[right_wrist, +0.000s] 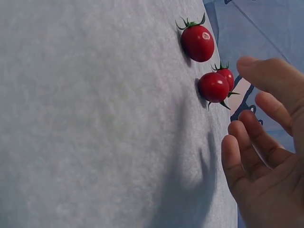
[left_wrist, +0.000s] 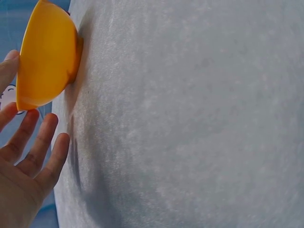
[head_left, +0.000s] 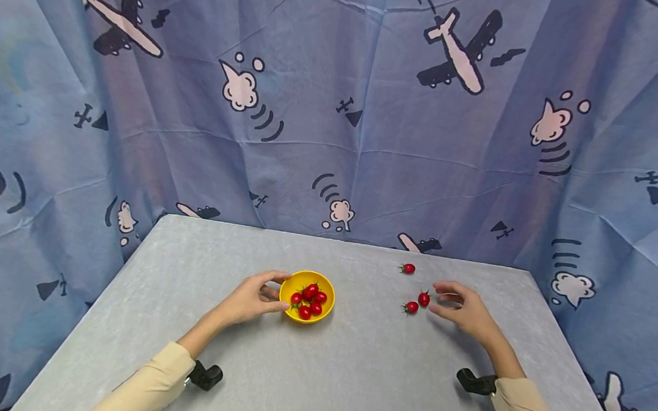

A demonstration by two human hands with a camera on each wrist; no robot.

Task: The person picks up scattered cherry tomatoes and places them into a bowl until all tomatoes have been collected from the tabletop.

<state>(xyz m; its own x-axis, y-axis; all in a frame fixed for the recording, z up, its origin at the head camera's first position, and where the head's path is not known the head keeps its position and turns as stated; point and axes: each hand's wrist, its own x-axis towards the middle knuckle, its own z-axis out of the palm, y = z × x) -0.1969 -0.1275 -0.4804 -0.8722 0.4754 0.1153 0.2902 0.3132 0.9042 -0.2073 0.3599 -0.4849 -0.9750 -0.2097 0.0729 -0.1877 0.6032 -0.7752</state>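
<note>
My left hand is at the left side of a small yellow bowl, its thumb and forefinger by the rim. The left wrist view shows the bowl from the side, the other fingers spread apart below it. Inside the bowl lie several cherry tomatoes with green stems. My right hand hovers just right of two cherry tomatoes on the table, holding nothing. Those are one tomato nearest the fingers and another to its left. In the right wrist view, thumb and fingers stand apart beside a tomato.
A third loose cherry tomato lies farther back on the table. The table has a pale grey cloth surface. Behind it hangs a blue curtain printed with planes and clouds. Each wrist carries a black camera mount.
</note>
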